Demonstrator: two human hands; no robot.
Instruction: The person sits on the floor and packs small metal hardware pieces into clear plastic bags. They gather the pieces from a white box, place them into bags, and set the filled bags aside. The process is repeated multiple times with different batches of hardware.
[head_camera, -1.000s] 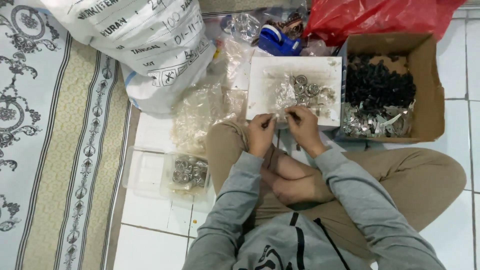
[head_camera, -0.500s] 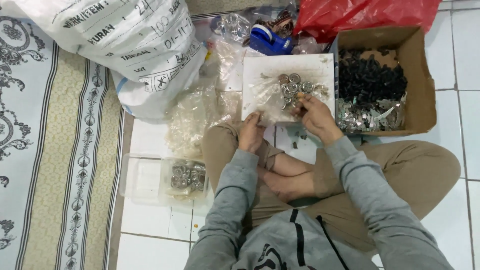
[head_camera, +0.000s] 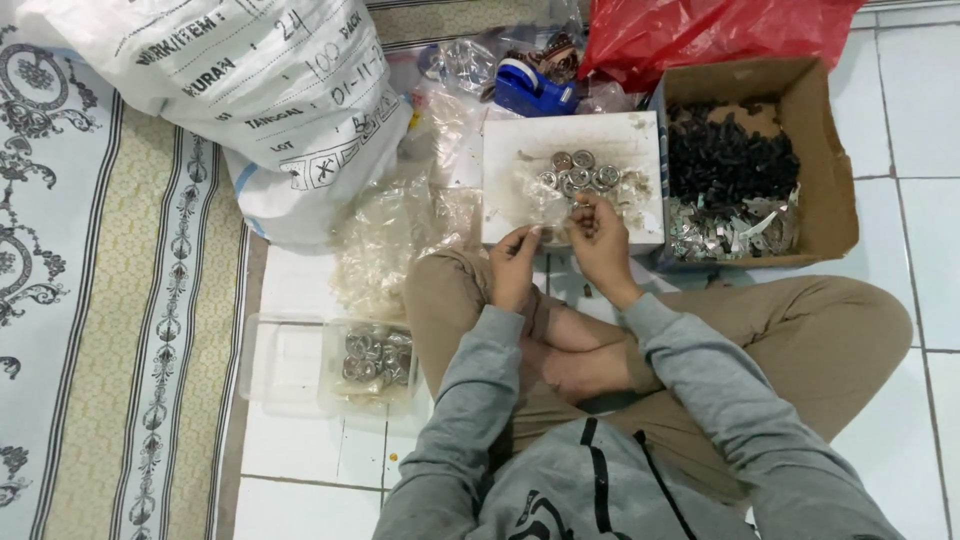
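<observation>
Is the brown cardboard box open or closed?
Open. The cardboard box has its flaps spread, so the black pieces and silvery scraps inside show.

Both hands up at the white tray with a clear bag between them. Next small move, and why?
Probably: right hand picks one round metal part off the white tray and drops it into the small clear bag that the left hand pinches. The loose parts lie just past the right hand's fingertips, and the bag hangs between the two hands. Whether the bag's mouth is open is unclear.
</observation>
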